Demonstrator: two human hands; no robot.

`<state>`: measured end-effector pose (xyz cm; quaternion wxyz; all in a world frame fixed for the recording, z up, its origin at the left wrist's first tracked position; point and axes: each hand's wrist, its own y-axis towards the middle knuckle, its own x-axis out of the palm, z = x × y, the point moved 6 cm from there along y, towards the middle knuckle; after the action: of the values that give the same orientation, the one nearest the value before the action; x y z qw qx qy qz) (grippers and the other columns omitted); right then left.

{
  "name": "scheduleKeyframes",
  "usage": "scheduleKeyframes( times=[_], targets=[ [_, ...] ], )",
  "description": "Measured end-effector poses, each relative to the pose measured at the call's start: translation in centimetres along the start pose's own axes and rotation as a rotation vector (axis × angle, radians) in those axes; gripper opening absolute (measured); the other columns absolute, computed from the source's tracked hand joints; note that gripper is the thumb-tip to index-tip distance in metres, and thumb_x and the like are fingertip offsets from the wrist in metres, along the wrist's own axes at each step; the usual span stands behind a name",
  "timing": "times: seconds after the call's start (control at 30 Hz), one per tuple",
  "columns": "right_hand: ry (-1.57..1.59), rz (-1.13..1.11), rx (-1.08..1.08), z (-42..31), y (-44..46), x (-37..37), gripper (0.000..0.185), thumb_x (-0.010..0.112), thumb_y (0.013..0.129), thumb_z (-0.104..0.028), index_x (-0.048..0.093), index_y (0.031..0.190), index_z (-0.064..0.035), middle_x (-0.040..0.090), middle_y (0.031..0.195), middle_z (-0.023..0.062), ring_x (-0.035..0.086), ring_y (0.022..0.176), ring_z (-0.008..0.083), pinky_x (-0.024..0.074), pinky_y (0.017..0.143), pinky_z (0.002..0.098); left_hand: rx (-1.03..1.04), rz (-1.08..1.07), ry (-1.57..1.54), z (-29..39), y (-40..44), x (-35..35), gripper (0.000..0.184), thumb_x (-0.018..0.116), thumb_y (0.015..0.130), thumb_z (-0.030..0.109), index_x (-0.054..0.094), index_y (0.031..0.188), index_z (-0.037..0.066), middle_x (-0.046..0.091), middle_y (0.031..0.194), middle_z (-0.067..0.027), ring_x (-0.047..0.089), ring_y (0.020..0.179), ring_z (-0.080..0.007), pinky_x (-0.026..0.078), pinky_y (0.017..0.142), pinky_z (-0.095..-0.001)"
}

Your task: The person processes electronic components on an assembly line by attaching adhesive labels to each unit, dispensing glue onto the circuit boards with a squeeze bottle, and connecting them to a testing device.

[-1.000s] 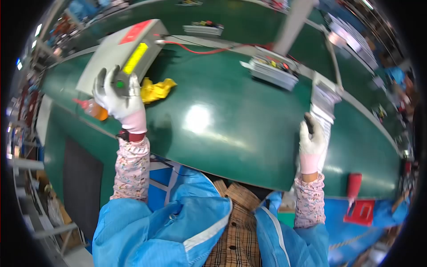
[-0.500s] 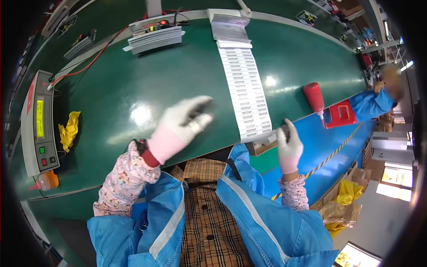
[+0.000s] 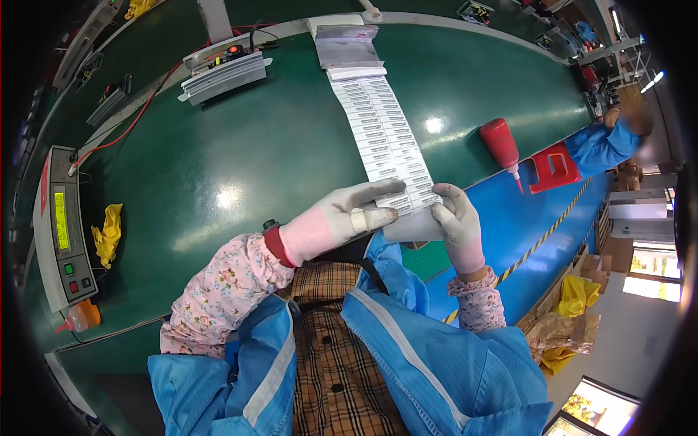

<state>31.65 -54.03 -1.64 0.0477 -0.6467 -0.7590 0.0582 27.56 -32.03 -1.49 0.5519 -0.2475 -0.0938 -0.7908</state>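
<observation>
Head view. The label strip (image 3: 382, 131) lies along the desk (image 3: 291, 138), its near end between the hands. At its left edge, the left hand (image 3: 338, 218) has its grip spread, thumb below fingers; at its near right corner, the right hand (image 3: 459, 229) pinches the strip's edge. Good handling likely means keeping it flat, lightly taut and uncreased, fingertips clear of the print.

You've got a grey meter (image 3: 67, 249) toward the tabletop's (image 3: 283, 138) left end, crumpled yellow wad (image 3: 107, 236) just beside it, orange bottle (image 3: 84, 316) by the near edge, finned unit (image 3: 227, 78) at the far edge, red bottle (image 3: 498, 142) near-edge right.
</observation>
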Motion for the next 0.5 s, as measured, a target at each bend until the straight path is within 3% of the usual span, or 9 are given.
scheduleKeyframes(
  times=[0.1, 0.3, 0.43, 0.5],
  targets=[
    [-0.224, 0.029, -0.016, -0.8, -0.1, 0.1, 0.031, 0.064, 0.09, 0.002, 0.062, 0.12, 0.0081, 0.068, 0.117, 0.0191, 0.068, 0.097, 0.0189, 0.0547, 0.083, 0.0258, -0.062, 0.019, 0.092, 0.4, 0.6, 0.4, 0.049, 0.065, 0.098, 0.015, 0.054, 0.14, -0.007, 0.062, 0.131, -0.0213, 0.063, 0.116, -0.0209, 0.049, 0.102, -0.0272],
    [-0.283, 0.1, 0.0, 0.1, -0.6, -0.9, 0.02, 0.066, 0.088, 0.006, 0.067, 0.108, 0.0078, 0.068, 0.121, 0.0186, 0.067, 0.106, 0.0222, 0.0543, 0.09, 0.0287, -0.082, 0.088, 0.035, -0.7, 0.8, -0.3, 0.047, 0.064, 0.099, 0.015, 0.055, 0.138, -0.007, 0.063, 0.13, -0.0202, 0.063, 0.114, -0.0203, 0.051, 0.101, -0.0279],
    [-0.68, -0.045, -0.657, -3.0, -1.3, 0.2, 0.014, 0.068, 0.087, 0.007, 0.07, 0.101, 0.0066, 0.069, 0.123, 0.0177, 0.066, 0.109, 0.0245, 0.0536, 0.094, 0.0304, -0.083, 0.11, -0.029, -1.0, 0.8, -0.5, 0.043, 0.063, 0.1, 0.015, 0.058, 0.135, -0.009, 0.062, 0.132, -0.0204, 0.064, 0.111, -0.0189, 0.052, 0.096, -0.0264],
    [-0.589, -0.004, -0.616, -3.6, -0.9, -0.3, 0.013, 0.067, 0.088, 0.005, 0.07, 0.101, 0.006, 0.068, 0.125, 0.0178, 0.066, 0.11, 0.0252, 0.0527, 0.095, 0.0303, -0.069, 0.102, 0.037, -1.3, 0.7, -0.8, 0.043, 0.064, 0.099, 0.016, 0.059, 0.135, -0.007, 0.063, 0.13, -0.0197, 0.065, 0.108, -0.0198, 0.053, 0.093, -0.0268]
  ],
)
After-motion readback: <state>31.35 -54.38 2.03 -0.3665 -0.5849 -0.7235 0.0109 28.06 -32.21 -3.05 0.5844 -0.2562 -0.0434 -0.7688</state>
